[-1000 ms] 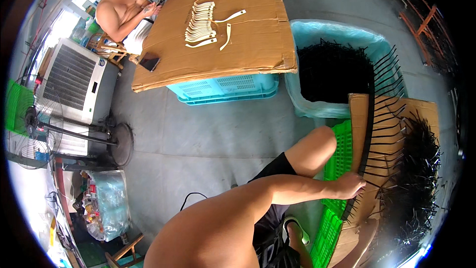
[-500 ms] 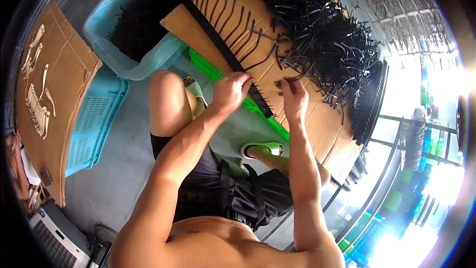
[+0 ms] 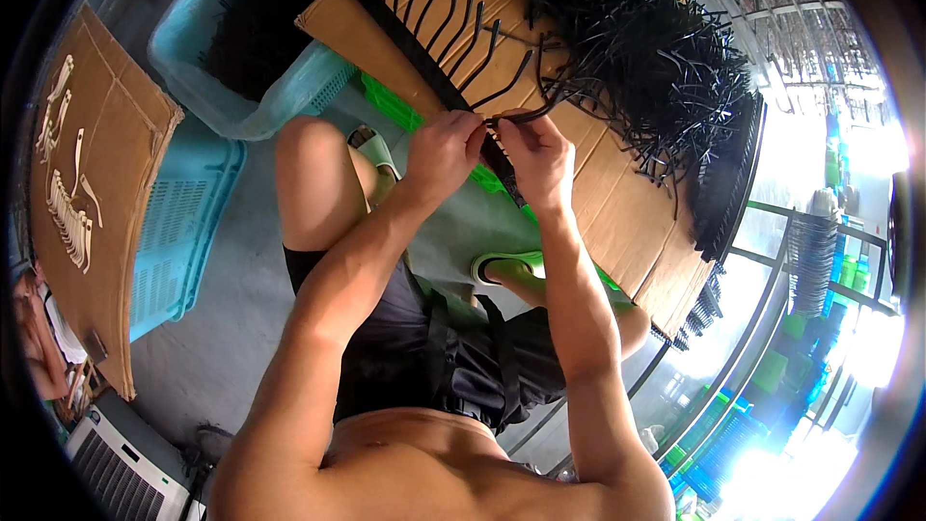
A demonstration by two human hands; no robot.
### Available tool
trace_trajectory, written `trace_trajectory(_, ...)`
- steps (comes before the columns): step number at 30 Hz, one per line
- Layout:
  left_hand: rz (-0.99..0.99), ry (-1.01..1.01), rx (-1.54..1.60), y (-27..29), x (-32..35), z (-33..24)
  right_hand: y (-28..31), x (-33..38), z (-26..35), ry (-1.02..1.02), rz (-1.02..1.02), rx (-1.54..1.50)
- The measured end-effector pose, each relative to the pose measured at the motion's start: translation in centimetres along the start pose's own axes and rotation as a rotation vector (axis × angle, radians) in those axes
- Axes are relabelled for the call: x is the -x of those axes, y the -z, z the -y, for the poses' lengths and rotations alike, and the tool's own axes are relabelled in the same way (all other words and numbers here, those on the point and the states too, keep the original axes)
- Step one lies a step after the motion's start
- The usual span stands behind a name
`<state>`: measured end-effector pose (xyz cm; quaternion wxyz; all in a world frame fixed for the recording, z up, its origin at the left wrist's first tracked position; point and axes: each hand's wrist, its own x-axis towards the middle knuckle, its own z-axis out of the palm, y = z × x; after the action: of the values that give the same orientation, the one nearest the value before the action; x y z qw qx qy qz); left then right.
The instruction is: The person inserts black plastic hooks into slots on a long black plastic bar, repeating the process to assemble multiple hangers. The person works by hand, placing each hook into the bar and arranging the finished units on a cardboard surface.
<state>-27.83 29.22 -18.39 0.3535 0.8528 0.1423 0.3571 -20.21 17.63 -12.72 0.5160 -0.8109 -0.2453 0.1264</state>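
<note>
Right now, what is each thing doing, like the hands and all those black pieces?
left hand: closed, pinching a black curved piece
right hand: closed on the same black curved piece
pile of black pieces: heaped loose on the cardboard sheet
light blue tub: open, holds black pieces
blue crate: upside down under cardboard

Our forearms reaching up toward twelve o'clock, our left hand (image 3: pixel 442 151) and right hand (image 3: pixel 536 156) side by side, fingers pinched shut, wrists bent.

A heap of hooks (image 3: pixel 646 58) lies on the cardboard sheet (image 3: pixel 617 183), right of a row of hooks (image 3: pixel 453 19). A tub (image 3: pixel 241 48) sits left; a crate (image 3: pixel 183 222) lies farther left.
</note>
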Motion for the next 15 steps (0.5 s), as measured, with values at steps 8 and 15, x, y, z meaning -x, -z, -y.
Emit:
trace_trajectory(8,0.007,0.084,0.064,0.8,0.9,-1.5,0.7,0.9,0.2,-0.106,-0.100,-0.386)
trace_trajectory(15,0.070,-0.030,-0.027,-0.2,0.7,-1.1,0.7,1.4,-1.1,-0.101,-0.080,-0.222)
